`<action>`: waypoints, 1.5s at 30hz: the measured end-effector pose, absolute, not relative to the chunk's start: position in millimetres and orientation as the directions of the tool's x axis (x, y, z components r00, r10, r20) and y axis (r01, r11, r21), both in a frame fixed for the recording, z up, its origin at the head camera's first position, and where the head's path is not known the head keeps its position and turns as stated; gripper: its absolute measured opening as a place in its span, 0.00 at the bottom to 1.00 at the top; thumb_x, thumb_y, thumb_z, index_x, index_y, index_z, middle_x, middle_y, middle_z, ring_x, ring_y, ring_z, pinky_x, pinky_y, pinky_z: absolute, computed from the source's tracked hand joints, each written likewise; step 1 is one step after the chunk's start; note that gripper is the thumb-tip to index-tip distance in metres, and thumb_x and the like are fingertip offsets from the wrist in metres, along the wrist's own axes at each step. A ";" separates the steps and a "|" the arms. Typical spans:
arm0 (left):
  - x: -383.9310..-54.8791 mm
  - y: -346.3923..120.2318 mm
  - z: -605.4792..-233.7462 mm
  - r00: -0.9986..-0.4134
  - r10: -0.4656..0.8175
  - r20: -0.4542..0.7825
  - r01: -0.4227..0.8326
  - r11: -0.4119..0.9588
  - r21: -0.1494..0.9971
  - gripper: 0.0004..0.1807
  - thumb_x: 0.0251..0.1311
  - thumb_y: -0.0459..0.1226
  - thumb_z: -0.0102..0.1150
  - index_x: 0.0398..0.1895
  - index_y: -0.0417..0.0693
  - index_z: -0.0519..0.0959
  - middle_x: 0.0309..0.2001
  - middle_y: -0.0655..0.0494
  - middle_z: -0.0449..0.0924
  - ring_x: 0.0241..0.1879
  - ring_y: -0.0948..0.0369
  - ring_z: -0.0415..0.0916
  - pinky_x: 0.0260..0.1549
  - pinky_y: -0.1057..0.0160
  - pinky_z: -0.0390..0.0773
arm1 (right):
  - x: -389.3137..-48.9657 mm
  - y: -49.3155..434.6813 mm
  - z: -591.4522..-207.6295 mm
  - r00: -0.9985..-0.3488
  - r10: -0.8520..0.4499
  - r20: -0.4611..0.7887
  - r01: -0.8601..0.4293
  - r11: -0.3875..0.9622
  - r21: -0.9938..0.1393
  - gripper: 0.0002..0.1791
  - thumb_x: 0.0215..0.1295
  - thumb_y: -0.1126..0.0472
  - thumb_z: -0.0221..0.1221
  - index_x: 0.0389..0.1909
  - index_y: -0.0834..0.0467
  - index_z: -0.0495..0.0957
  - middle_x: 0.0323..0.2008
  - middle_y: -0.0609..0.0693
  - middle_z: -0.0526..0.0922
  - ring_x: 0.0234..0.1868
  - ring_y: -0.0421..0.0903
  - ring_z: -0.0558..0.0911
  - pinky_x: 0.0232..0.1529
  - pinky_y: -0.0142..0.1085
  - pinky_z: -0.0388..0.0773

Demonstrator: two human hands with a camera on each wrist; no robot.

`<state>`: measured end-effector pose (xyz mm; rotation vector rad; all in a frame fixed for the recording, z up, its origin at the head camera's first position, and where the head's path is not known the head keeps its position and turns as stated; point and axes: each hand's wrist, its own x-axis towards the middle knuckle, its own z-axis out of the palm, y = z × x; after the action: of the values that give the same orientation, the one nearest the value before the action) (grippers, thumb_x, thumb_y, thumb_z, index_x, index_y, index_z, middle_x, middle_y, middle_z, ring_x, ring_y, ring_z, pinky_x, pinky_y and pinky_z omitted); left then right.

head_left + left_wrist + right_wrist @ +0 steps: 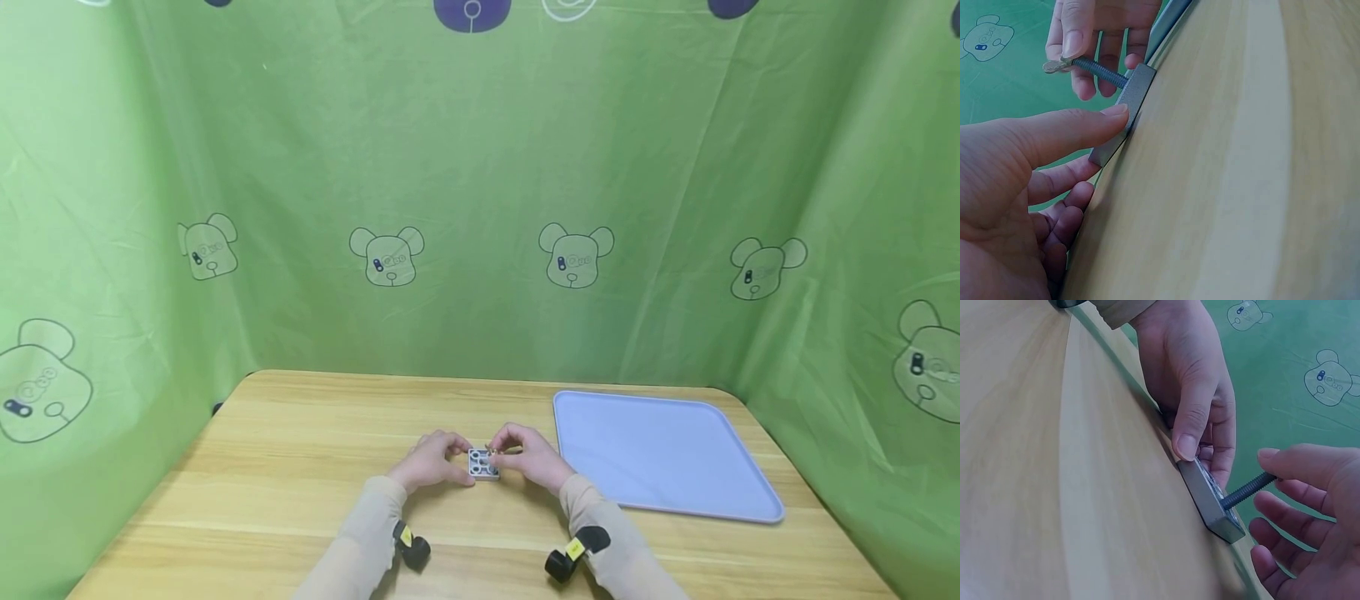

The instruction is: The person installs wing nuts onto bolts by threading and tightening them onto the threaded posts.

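A small square grey metal block [483,477] with round holes in its top face rests on the wooden table. My left hand [431,461] grips it at its left side, thumb on the near edge and fingers on the far edge. A threaded bolt [1249,490] stands in the block's top face, roughly upright. My right hand [531,457] pinches its upper end between thumb and forefinger, with the other fingers spread loosely. In the left wrist view the bolt's [1100,72] top end looks flattened and wing-like, partly covered by fingers. Its lower end is hidden in the block.
A pale blue tray [660,458] lies to the right of my right hand on the wooden table [300,467]. Green curtains [480,333] with bear-head prints surround the table at the back and both sides. Black wrist cameras [412,550] sit on both sleeves.
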<state>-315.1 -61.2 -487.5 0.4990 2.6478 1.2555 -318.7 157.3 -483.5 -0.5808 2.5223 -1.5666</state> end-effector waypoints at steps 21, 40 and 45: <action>-311.8 -60.9 -483.9 -0.930 0.367 -0.016 0.216 0.581 0.785 0.28 0.39 0.41 0.76 0.49 0.49 0.80 0.48 0.50 0.76 0.49 0.54 0.67 0.52 0.44 0.69 | -317.3 167.9 -475.6 -0.855 -0.515 0.058 -0.224 0.266 -0.937 0.19 0.67 0.63 0.50 0.57 0.61 0.77 0.60 0.60 0.77 0.57 0.50 0.76 0.55 0.45 0.72; -312.9 -60.4 -484.8 -0.934 0.357 -0.013 0.219 0.601 0.768 0.28 0.38 0.42 0.77 0.48 0.51 0.80 0.46 0.52 0.76 0.47 0.56 0.67 0.50 0.47 0.69 | -316.0 167.4 -474.5 -0.867 -0.496 0.049 -0.205 0.265 -0.942 0.19 0.63 0.62 0.58 0.54 0.63 0.77 0.55 0.62 0.79 0.52 0.44 0.76 0.52 0.39 0.70; -313.0 -60.4 -484.6 -0.934 0.358 -0.012 0.221 0.602 0.767 0.28 0.38 0.42 0.77 0.48 0.51 0.80 0.46 0.53 0.76 0.47 0.56 0.67 0.50 0.47 0.69 | -316.1 166.9 -474.1 -0.877 -0.478 0.057 -0.215 0.283 -0.935 0.19 0.61 0.61 0.60 0.53 0.62 0.78 0.53 0.60 0.80 0.52 0.45 0.76 0.53 0.40 0.69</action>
<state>-313.0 -60.4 -484.6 0.4849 2.6624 1.2408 -316.1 166.9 -474.1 -0.6394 2.3182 -1.6305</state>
